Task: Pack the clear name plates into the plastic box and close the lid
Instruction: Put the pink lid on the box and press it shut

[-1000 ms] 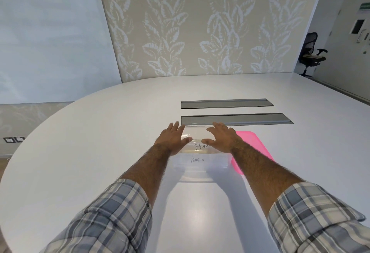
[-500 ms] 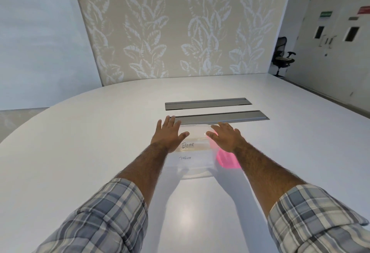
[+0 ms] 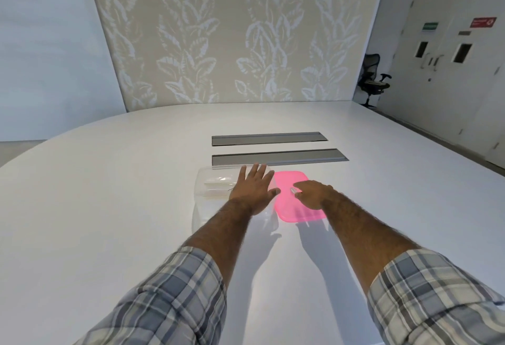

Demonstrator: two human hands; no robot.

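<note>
A clear plastic box (image 3: pixel 207 189) stands on the white table (image 3: pixel 109 208) with clear name plates (image 3: pixel 218 180) stacked inside; their writing is hidden. My left hand (image 3: pixel 254 189) lies flat, fingers spread, over the right part of the box. Just right of the box a pink lid (image 3: pixel 289 208) lies flat on the table. My right hand (image 3: pixel 314 194) rests on top of the lid with fingers bent down onto it, holding nothing.
Two long grey cable slots (image 3: pixel 278 157) are set into the table just beyond the box and lid. A black office chair (image 3: pixel 373 82) stands at the far right by the white doors. A leaf-patterned wall panel rises behind the table.
My right hand left the box and moved right onto the pink lid. My left hand shifted to the right side of the box top. The view turned left.
</note>
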